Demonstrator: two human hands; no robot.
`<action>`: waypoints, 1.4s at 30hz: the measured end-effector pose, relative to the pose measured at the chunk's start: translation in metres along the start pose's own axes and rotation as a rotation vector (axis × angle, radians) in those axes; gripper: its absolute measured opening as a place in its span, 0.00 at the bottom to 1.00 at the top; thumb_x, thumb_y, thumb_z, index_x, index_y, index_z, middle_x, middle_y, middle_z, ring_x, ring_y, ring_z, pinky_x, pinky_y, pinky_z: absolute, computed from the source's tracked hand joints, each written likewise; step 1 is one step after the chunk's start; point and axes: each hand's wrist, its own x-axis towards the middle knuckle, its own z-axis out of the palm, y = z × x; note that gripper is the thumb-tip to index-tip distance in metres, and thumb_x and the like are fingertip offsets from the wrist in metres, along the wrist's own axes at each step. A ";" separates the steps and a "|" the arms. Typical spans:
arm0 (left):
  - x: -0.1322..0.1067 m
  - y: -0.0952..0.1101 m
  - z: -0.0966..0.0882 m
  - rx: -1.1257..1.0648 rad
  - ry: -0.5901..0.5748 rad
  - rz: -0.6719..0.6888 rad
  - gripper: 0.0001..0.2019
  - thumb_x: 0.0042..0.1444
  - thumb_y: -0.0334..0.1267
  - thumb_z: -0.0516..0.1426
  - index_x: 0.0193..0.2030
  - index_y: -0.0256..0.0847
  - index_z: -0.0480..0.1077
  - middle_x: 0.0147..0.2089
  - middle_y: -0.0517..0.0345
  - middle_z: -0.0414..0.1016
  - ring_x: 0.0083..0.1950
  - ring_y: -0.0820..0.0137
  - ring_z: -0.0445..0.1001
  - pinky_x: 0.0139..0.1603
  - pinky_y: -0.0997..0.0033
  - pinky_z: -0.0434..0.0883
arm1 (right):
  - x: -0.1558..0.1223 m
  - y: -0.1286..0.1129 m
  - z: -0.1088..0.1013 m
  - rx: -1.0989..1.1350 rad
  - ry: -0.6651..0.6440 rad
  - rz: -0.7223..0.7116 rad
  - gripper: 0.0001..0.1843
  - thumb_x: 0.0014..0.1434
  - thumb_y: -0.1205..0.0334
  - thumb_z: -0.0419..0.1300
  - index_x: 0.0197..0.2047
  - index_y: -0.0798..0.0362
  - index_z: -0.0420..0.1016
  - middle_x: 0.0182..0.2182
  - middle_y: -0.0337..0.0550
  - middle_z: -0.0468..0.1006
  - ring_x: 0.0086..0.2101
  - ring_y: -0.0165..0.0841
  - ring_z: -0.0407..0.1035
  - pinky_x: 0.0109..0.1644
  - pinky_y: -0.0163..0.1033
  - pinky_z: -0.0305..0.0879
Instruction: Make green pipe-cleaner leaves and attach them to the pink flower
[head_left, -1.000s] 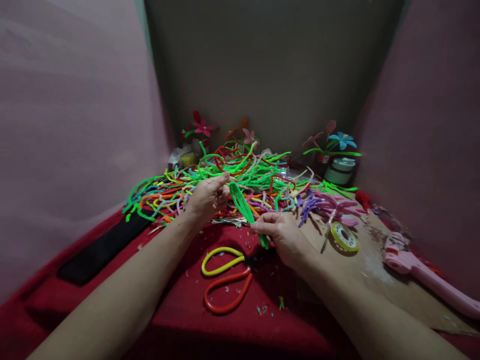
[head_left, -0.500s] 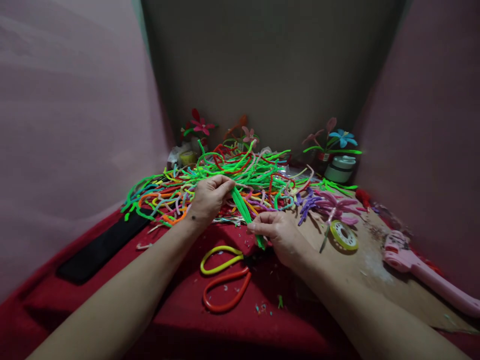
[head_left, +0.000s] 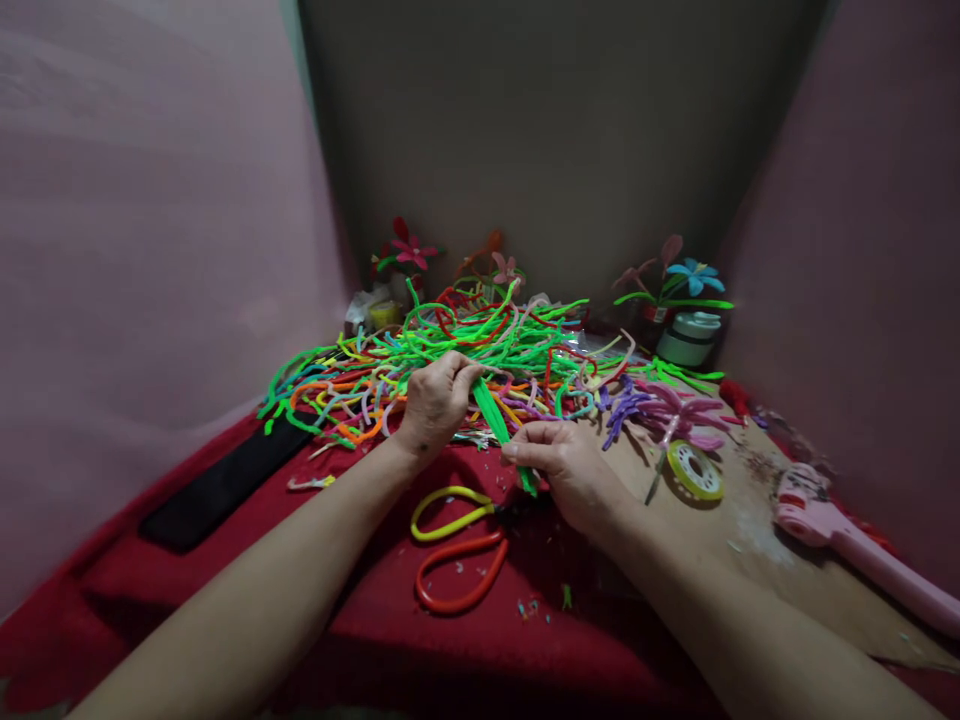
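A flat strip of bright green pipe cleaners [head_left: 491, 412] is stretched between my two hands, slanting down to the right. My left hand [head_left: 439, 400] pinches its upper end between thumb and finger. Near the lower end, my right hand [head_left: 564, 462] grips it, and a short green tip sticks out below the fingers. Under them on the red cloth lie scissors with one yellow and one red handle [head_left: 461, 580]; their dark blades are partly hidden by my right hand. Behind my hands spreads a heap of many-coloured pipe cleaners [head_left: 480, 335], mostly green on top.
At left lies a long black flat object [head_left: 225, 485]. On the brown board at right are a pink pipe-cleaner flower [head_left: 686, 410], a yellow tape roll [head_left: 696, 470] and a pink tool with a handle [head_left: 862, 550]. Finished flowers [head_left: 694, 275] and a lidded jar [head_left: 686, 340] stand behind.
The whole view has shifted slightly, so things appear a little further right. Both hands keep hold of the green strip, in nearly the same pose.
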 end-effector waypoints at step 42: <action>0.000 -0.008 -0.002 -1.064 -0.765 -0.754 0.10 0.46 0.38 0.61 0.28 0.34 0.66 0.15 0.70 0.51 0.13 0.84 0.47 0.13 0.83 0.45 | 0.004 0.007 -0.002 -0.010 0.068 0.044 0.09 0.38 0.63 0.61 0.15 0.55 0.65 0.10 0.32 0.60 0.14 0.22 0.49 0.20 0.33 0.43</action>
